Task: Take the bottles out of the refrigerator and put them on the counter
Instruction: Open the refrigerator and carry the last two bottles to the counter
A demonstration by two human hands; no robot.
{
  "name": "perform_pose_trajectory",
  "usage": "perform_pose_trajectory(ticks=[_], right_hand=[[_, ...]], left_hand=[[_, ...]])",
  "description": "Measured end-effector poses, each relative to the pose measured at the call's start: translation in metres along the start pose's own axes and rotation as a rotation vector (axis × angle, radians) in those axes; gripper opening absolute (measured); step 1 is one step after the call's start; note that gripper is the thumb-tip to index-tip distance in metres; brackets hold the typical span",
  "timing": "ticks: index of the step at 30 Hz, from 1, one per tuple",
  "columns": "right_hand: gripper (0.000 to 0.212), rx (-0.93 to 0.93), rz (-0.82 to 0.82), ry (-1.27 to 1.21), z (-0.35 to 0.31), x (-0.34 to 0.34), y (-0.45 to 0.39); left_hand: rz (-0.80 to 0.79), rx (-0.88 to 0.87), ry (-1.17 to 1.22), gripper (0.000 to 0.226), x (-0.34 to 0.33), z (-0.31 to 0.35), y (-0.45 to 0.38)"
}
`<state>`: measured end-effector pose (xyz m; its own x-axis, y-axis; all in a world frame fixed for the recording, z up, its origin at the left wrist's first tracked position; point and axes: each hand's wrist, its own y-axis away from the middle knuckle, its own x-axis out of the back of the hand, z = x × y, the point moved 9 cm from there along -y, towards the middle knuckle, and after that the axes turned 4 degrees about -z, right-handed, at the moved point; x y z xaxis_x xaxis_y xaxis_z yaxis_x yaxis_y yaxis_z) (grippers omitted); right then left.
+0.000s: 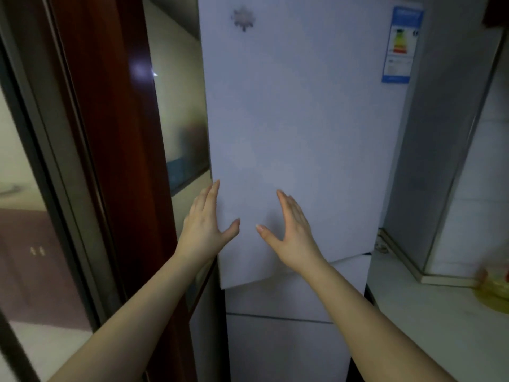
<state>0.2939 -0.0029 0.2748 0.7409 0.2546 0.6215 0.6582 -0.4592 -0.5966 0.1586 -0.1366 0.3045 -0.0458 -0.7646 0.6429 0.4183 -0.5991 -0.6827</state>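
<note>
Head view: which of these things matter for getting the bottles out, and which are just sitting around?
Job: fridge door, counter, left hand, right hand, both open. No bottles in view.

Just there: energy label, snowflake sticker, yellow thing, blurred, on the counter.

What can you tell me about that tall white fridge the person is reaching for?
The refrigerator is tall, white and smooth, with an upper door slightly ajar above lower sections. A blue energy label sits top right, a faded snowflake mark top left. Both open hands, left hand and right hand, reach its upper door.
</note>
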Motion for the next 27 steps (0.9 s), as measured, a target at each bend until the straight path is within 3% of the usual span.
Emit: perform_pose_trajectory(ticks=[4,8,11,16,20,23,27], right_hand=[[0.089,0.033,0.013,0.077,-0.019,0.003,-0.031],[0.087,0.05,0.011,0.096,-0.036,-0.002,-0.051],[0.083,0.083,0.021,0.13,-0.049,-0.01,-0.058],[0.082,0.088,0.011,0.145,-0.057,-0.023,-0.058],[0.081,0.1,0.026,0.148,-0.066,-0.027,-0.052],[0.073,0.165,0.097,0.11,-0.085,-0.022,-0.042],[0.06,0.252,0.145,0.04,-0.121,-0.012,-0.026]], left_hand=[[0.08,0.093,0.127,0.098,0.012,-0.025,-0.033],[-0.016,0.179,0.18,0.096,0.002,-0.043,-0.058],[-0.081,0.112,0.421,0.07,-0.008,-0.037,-0.061],[-0.133,0.167,0.637,0.074,-0.023,-0.045,-0.057],[-0.136,0.216,0.67,0.075,-0.022,-0.053,-0.051],[-0.126,0.232,0.648,0.056,-0.013,-0.059,-0.043],[-0.165,0.108,0.669,0.031,0.001,-0.044,-0.029]])
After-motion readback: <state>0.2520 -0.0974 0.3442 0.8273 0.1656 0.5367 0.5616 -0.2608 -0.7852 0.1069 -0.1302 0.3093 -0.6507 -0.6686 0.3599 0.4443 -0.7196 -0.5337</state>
